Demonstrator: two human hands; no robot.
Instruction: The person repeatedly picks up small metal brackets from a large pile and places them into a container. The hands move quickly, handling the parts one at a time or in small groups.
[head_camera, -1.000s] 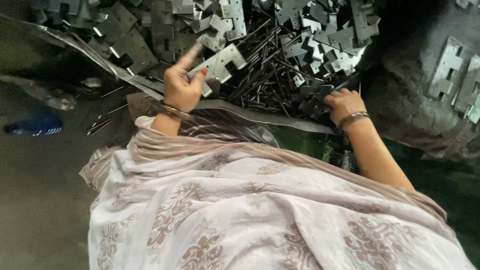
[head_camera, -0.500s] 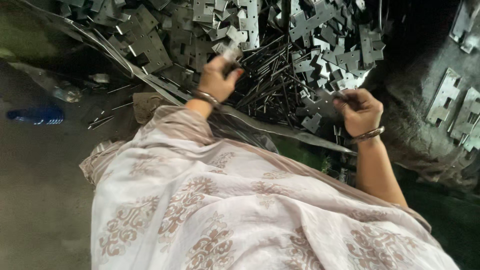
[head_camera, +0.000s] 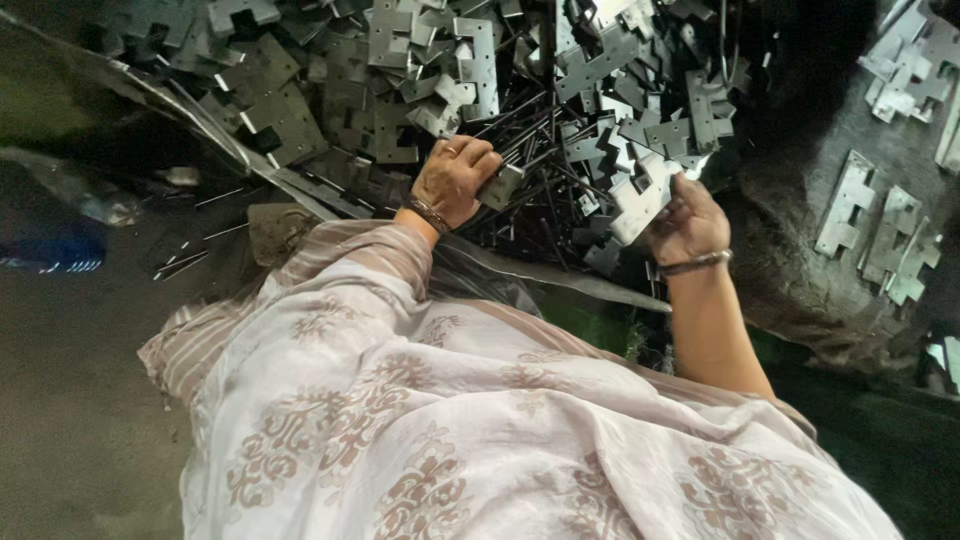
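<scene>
We start at the small flat metal piece (head_camera: 503, 186), grey and roughly rectangular, pinched at the edge of the left hand (head_camera: 455, 180). That hand is curled into a loose fist, knuckles up, fingers wrapped over the piece, with a ring on one finger and a dark bangle at the wrist. The piece sits just above a bundle of thin dark metal rods (head_camera: 530, 150) that fan out under and beyond the hand.

To the right, the right hand (head_camera: 688, 222) grips a larger notched metal plate (head_camera: 640, 200), pale grey with stepped cut-outs along one side; fingers are closed on its lower edge and a thin metal bracelet circles the wrist. The two hands are near each other but apart, with rods between them.

Around both lies a heap of stamped metal plates (head_camera: 420, 60), all of the same notched kind, piled loosely and overlapping across the top of the view. The heap rests on a sheet of plastic (head_camera: 230, 140) whose edge runs diagonally at left.

Further right, a few more plates (head_camera: 880, 230) lie on a dark sack. Below, a pale patterned cloth (head_camera: 480, 430) covers the person's lap. A dark floor (head_camera: 70, 400) shows at left.
</scene>
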